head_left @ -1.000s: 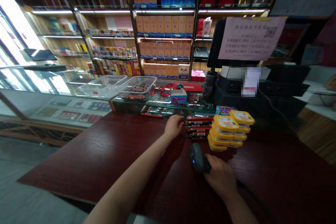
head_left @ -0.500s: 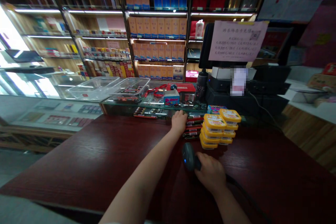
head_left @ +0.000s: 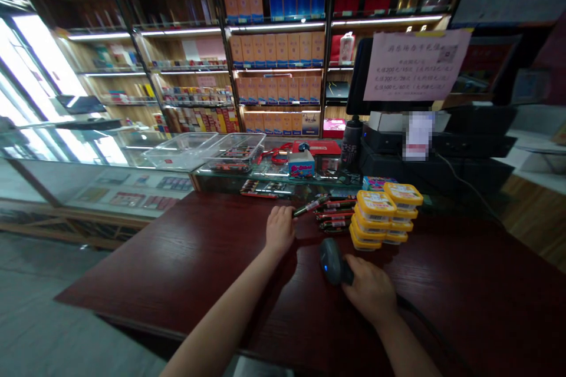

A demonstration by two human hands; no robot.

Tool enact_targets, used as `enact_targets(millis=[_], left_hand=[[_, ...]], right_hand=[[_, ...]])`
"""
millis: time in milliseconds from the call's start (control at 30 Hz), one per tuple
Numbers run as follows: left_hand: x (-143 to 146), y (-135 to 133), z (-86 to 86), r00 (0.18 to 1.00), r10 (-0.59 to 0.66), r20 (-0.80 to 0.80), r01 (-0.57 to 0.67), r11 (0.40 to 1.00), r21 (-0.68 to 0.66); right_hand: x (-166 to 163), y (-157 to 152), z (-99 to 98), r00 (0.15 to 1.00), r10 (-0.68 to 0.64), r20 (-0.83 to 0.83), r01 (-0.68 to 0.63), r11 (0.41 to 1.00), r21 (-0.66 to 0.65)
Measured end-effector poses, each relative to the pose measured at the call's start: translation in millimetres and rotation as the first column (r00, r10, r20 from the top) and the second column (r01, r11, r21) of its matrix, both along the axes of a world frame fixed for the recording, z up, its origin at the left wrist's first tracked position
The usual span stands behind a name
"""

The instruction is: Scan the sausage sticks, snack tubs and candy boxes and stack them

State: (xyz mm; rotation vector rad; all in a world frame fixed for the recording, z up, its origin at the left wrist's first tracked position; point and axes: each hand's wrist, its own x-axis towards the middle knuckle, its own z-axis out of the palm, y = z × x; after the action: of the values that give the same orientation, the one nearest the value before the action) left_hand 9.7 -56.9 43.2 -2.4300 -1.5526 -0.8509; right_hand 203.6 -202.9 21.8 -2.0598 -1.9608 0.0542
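Observation:
My left hand (head_left: 279, 228) is closed on the end of a flat red-and-black packet (head_left: 312, 206), lifted at an angle off a pile of like packets (head_left: 335, 216) on the dark red counter (head_left: 186, 259). My right hand (head_left: 370, 293) grips a dark handheld barcode scanner (head_left: 332, 262) with a blue light, its head facing toward the packets; a black cable runs back from it. Two stacks of yellow-lidded tubs (head_left: 382, 218) stand just right of the packets.
Behind the counter is a glass display case (head_left: 132, 179) with clear plastic trays (head_left: 212, 150) on top. A monitor with a pink paper notice (head_left: 413, 65) and a black register unit (head_left: 437, 153) stand at the right. Shelves of boxed goods (head_left: 276, 82) fill the back wall.
My left hand, which rested on the pile of packets, has pulled back toward me with one packet lifted off the pile. My right hand stays on the scanner.

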Motion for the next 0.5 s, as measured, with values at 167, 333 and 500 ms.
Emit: enact_targets(millis=[167, 333, 500], left_hand=[[-28.0, -17.5, -21.1, 0.995, 0.072, 0.064, -0.069, 0.997, -0.046], [-30.6, -21.0, -28.7, 0.989, 0.113, 0.099, -0.107, 0.992, -0.062], [-29.6, -20.3, -30.2, 0.989, 0.114, 0.09, -0.106, 0.991, -0.083]], right_hand=[[-2.5, -2.3, 8.0, 0.984, -0.008, -0.18, 0.015, 0.999, 0.034], [-9.5, -1.9, 20.4, 0.807, 0.102, -0.581, -0.029, 0.991, 0.133], [-14.9, -0.4, 18.0, 0.742, 0.124, -0.659, -0.017, 0.986, 0.168]])
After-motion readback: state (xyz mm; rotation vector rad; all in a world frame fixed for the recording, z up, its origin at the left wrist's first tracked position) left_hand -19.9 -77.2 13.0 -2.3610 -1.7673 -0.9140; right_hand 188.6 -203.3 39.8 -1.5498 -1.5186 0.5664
